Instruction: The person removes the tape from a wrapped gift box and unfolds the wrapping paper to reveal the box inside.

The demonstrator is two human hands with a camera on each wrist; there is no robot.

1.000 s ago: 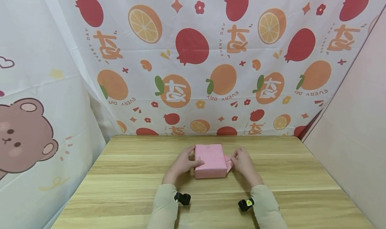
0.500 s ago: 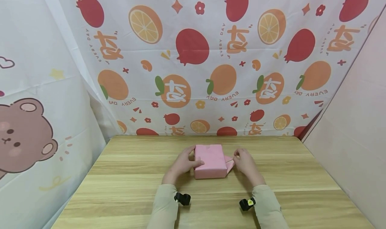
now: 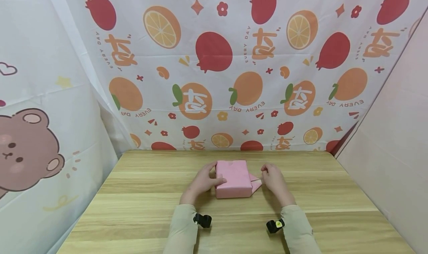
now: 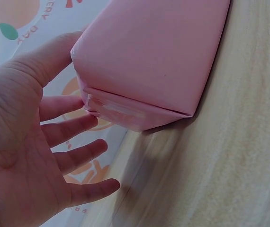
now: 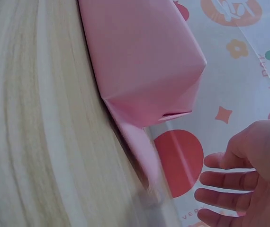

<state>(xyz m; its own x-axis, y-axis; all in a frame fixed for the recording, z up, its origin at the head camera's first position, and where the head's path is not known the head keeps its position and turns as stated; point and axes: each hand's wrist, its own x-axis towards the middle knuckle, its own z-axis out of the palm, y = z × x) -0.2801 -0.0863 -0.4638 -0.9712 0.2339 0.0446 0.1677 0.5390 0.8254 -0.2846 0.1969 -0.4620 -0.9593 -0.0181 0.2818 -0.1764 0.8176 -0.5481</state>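
A square box wrapped in pink paper (image 3: 232,175) lies on the wooden table. My left hand (image 3: 201,180) steadies its left side, thumb over the top edge. In the left wrist view the fingers are spread, with a couple of fingertips at the folded end. A shiny strip like clear tape (image 4: 118,109) crosses that fold. On the right a pointed paper flap (image 3: 256,186) sticks out, showing some pale underside. Just beyond its tip is my right hand (image 3: 273,180), holding nothing. The right wrist view shows its loosely extended fingers apart from the flap (image 5: 137,142).
Wood-grain table (image 3: 133,217) extends around the box. A white curtain printed with fruit (image 3: 214,90) hangs behind it, and a bear-print cloth (image 3: 80,135) is on the left. A plain pale panel (image 3: 394,142) stands on the right. Each forearm wears a small black camera (image 3: 202,221).
My right hand has moved slightly right, from the flap's tip to just beside it. The flap has spread farther outward and lies straighter. The left hand and box have stayed in place.
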